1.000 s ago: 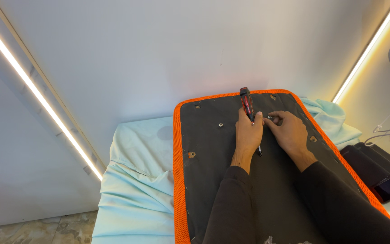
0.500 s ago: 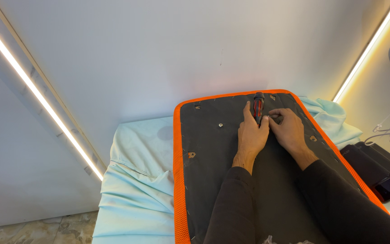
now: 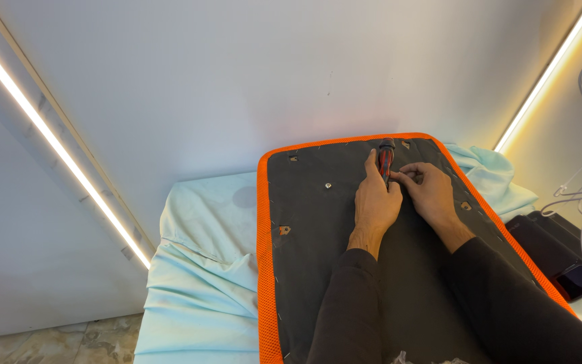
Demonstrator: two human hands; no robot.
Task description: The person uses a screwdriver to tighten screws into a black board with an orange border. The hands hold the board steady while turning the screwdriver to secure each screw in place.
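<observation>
Red-and-black-handled screwdriver (image 3: 386, 158), upper centre of frame: gripped upright in left hand (image 3: 374, 202). Right hand (image 3: 428, 192) pinches near its tip, seemingly steadying it. Both rest on dark grey panel with orange mesh border (image 3: 318, 222), lying flat over pale mint cloth (image 3: 203, 269).

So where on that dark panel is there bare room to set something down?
Bare patch on the dark panel between its orange edging and the left sleeve. Crowded at the far end: both hands meet around the screwdriver.
</observation>
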